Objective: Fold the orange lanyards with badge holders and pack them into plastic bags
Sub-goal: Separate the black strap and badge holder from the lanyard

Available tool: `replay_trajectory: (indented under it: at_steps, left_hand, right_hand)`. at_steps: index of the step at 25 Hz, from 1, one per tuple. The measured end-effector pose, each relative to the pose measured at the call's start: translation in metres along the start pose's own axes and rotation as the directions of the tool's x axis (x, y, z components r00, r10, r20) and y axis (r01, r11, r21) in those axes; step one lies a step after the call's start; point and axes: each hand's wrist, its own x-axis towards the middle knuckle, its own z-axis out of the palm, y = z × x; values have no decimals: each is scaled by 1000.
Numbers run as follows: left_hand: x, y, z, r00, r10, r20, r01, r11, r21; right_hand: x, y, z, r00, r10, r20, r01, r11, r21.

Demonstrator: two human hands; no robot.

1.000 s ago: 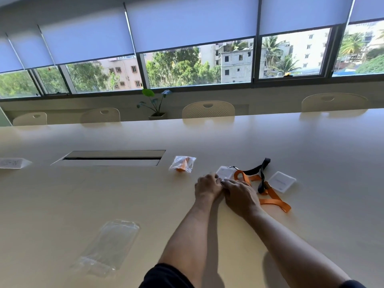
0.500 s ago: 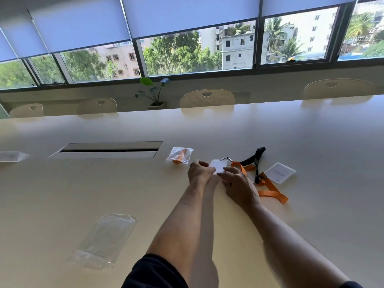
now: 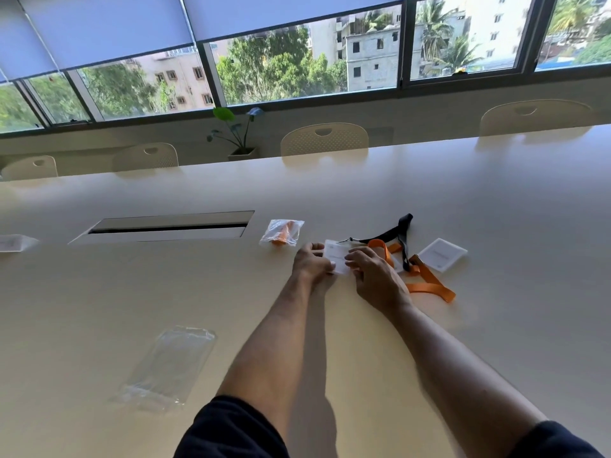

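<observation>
A white badge holder (image 3: pixel 336 256) lies between my two hands on the pale table (image 3: pixel 496 226). My left hand (image 3: pixel 312 264) pinches its left edge and my right hand (image 3: pixel 375 277) grips its right side. An orange lanyard (image 3: pixel 426 280) with a black strap (image 3: pixel 398 236) trails to the right of my right hand, tangled on the tabletop. A second white badge holder (image 3: pixel 443 254) rests just beyond the lanyard. A packed plastic bag (image 3: pixel 281 232) with an orange lanyard inside sits left of my hands. An empty clear plastic bag (image 3: pixel 170 363) lies near me at the left.
A recessed cable slot (image 3: pixel 165 226) is set in the table left of the packed bag. A small white object (image 3: pixel 13 242) sits at the far left edge. Cream chairs (image 3: pixel 324 138) line the table's far side, with a potted plant (image 3: pixel 236 137) under the windows.
My hands have spread apart a little, and more of the white badge holder shows between them. The camera has tilted so the scene sits slightly differently in view.
</observation>
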Motion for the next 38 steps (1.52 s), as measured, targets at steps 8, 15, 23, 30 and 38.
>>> replay_trajectory:
  at_steps: [8, 15, 23, 30, 38]
  left_hand:
    - [-22, 14, 4, 978, -44, 204, 54, 997, -47]
    - [-36, 30, 1, 998, -47, 52, 54, 990, -133]
    - [-52, 53, -12, 996, -11, 90, 25, 989, -148]
    - [-57, 80, -24, 987, 142, 74, -115, 951, -287]
    - [-53, 86, -38, 947, 166, -275, -237, 939, -249]
  right_hand:
    - [-2, -4, -3, 983, -33, -183, 0, 985, -175]
    - [-5, -10, -4, 986, 17, -169, -12, 1000, 28]
    - [-8, -29, -7, 950, 248, -191, -200, 950, 240]
    - [23, -53, -32, 927, 353, -130, -292, 894, 341]
    - [33, -40, -85, 906, 393, -156, -255, 803, 539]
